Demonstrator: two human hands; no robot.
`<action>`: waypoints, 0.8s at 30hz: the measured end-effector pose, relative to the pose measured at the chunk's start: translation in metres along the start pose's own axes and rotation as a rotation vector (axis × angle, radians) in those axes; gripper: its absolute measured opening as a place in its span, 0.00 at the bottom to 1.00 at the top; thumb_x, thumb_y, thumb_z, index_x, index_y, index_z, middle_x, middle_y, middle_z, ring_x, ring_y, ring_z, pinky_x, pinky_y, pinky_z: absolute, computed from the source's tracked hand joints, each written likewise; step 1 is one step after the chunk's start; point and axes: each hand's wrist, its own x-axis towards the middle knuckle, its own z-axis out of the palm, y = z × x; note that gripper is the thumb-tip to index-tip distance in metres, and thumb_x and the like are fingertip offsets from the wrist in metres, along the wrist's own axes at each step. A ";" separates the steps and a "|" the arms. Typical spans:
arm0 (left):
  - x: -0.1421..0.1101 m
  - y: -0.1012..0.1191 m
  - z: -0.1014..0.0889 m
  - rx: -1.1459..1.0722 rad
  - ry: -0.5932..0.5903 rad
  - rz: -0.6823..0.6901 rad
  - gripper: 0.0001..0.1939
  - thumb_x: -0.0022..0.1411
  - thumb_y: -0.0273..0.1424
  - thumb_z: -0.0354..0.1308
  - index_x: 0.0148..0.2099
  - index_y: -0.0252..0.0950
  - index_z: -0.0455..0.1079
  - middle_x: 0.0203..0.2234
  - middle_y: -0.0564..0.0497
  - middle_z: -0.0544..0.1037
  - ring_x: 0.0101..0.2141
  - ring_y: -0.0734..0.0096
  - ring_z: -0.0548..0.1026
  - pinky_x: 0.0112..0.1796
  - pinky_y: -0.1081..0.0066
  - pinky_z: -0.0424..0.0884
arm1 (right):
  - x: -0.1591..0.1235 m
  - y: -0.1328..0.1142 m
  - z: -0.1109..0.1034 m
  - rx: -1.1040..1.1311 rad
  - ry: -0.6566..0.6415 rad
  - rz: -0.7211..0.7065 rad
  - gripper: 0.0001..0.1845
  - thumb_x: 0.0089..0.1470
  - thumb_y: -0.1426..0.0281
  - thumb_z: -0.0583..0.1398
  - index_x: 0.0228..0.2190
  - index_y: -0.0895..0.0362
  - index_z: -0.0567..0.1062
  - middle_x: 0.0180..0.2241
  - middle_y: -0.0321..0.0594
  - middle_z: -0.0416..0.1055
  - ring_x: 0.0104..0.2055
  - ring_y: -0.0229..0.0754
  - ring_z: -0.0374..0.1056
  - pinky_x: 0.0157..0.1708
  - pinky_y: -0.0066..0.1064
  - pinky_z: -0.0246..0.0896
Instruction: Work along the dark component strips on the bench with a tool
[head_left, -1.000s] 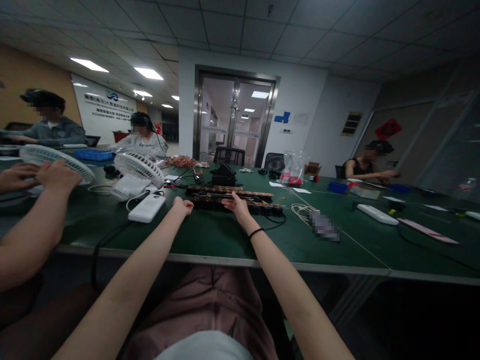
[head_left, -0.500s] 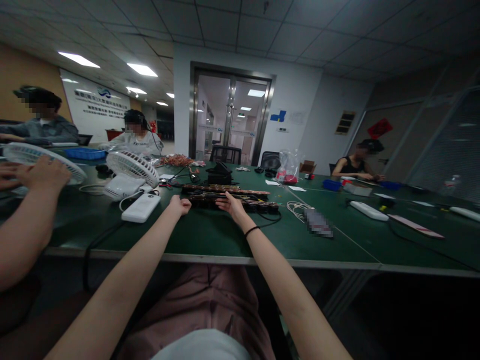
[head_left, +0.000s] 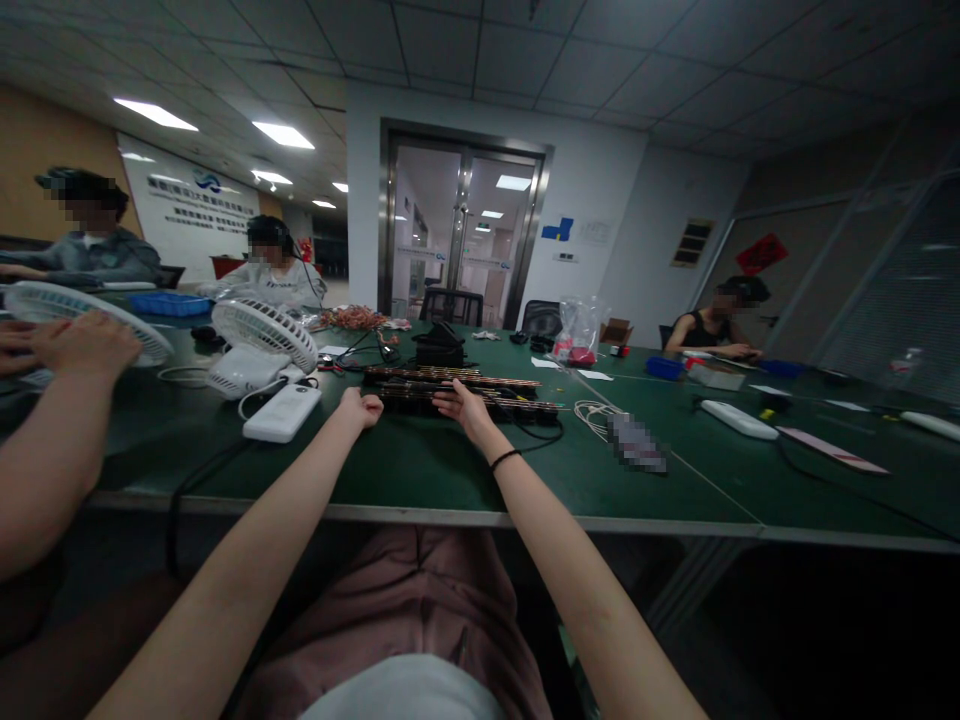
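Thin, dark and copper-coloured rod-like pieces [head_left: 517,404] lie in rows from left to right on the green table, over black strips. At their left end is my left hand [head_left: 363,409], its fingers curled closed in a pinch. What it grips, if anything, is too small to make out. My right hand [head_left: 466,408] is over the middle of the front row with its fingers stretched out to the left and somewhat apart. Its fingertips are at the rods, and whether they touch is unclear. A black cable [head_left: 551,434] loops near the right end.
On the left are a white fan [head_left: 262,335], a white power bank [head_left: 283,413] and another person's hands [head_left: 94,345] on a second fan. A black bag-like object [head_left: 441,347] sits behind the rods. To the right lie a coiled white cable [head_left: 591,420] and a blurred-out phone-shaped object [head_left: 636,442].
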 end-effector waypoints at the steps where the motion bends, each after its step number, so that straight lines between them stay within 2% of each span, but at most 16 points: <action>1: 0.001 0.001 0.000 -0.004 0.006 0.006 0.17 0.74 0.32 0.41 0.29 0.42 0.46 0.15 0.64 0.44 0.08 0.82 0.46 0.08 0.82 0.44 | 0.000 0.000 0.000 0.006 0.002 0.013 0.12 0.65 0.63 0.57 0.38 0.59 0.77 0.30 0.44 0.79 0.31 0.41 0.78 0.32 0.29 0.72; 9: 0.008 0.006 -0.002 -0.029 0.058 0.056 0.11 0.71 0.30 0.44 0.32 0.41 0.51 0.15 0.65 0.44 0.08 0.82 0.45 0.08 0.83 0.44 | -0.001 -0.002 0.000 -0.037 -0.002 0.094 0.13 0.67 0.66 0.55 0.41 0.59 0.76 0.32 0.44 0.80 0.31 0.40 0.78 0.34 0.27 0.71; 17: 0.010 0.010 -0.003 -0.041 0.075 0.119 0.12 0.73 0.34 0.43 0.33 0.41 0.54 0.16 0.64 0.45 0.09 0.81 0.45 0.09 0.82 0.45 | -0.005 -0.007 0.001 -0.056 0.002 0.113 0.13 0.67 0.66 0.54 0.41 0.59 0.76 0.33 0.45 0.80 0.31 0.39 0.78 0.32 0.26 0.70; 24: 0.006 0.011 -0.002 -0.040 0.087 0.164 0.09 0.72 0.31 0.42 0.35 0.40 0.56 0.17 0.63 0.47 0.09 0.82 0.47 0.10 0.82 0.46 | -0.007 -0.008 0.002 -0.050 -0.010 0.093 0.13 0.68 0.66 0.53 0.41 0.59 0.76 0.34 0.45 0.80 0.32 0.39 0.78 0.32 0.26 0.70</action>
